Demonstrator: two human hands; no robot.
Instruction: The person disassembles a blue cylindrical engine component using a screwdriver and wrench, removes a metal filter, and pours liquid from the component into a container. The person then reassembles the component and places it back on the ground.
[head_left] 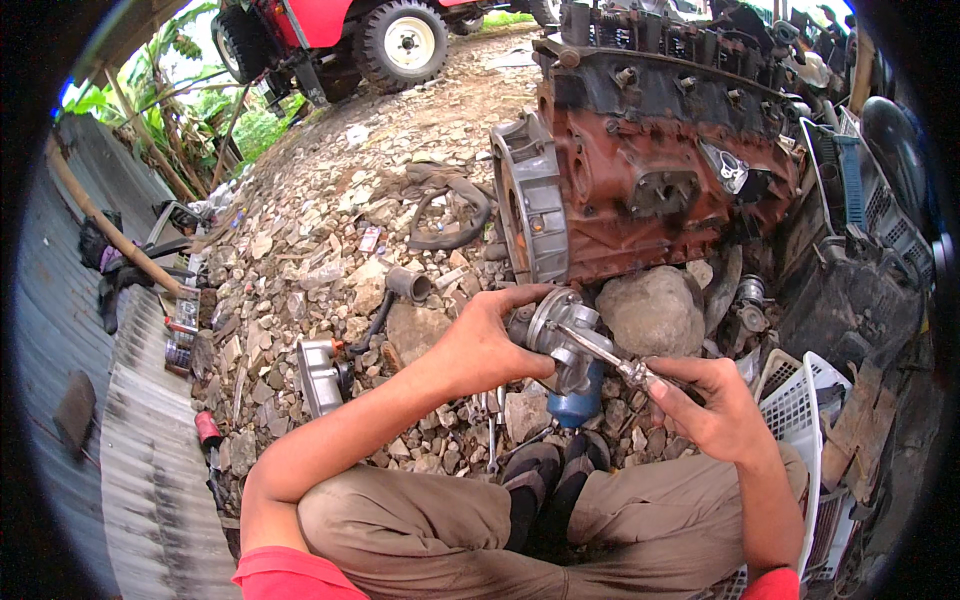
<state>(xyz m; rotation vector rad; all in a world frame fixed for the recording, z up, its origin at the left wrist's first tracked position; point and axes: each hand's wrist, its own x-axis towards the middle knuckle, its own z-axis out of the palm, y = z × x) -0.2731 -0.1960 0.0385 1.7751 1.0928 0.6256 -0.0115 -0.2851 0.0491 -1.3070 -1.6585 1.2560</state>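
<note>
My left hand (490, 340) is closed round a silver metal housing (572, 345) with a round flanged face, held up above my feet. Between thumb and fingers, my right hand (705, 405) grips a slim shiny metal tool (600, 350); its kind is not clear. The tool's far end lies over the front of the housing and seems to touch it. Just below the housing is a blue rounded canister (577, 402); whether the two are joined I cannot tell. A wrench (492, 445) lies on the stones beside my left shoe.
A large rust-red engine block (680, 180) stands ahead on the right, behind a big rock (652, 310). A silver metal cover (320, 375) and a black hose (450, 215) lie on gravel. White plastic crates (800, 410) flank my right; corrugated sheets (150, 430) line the left.
</note>
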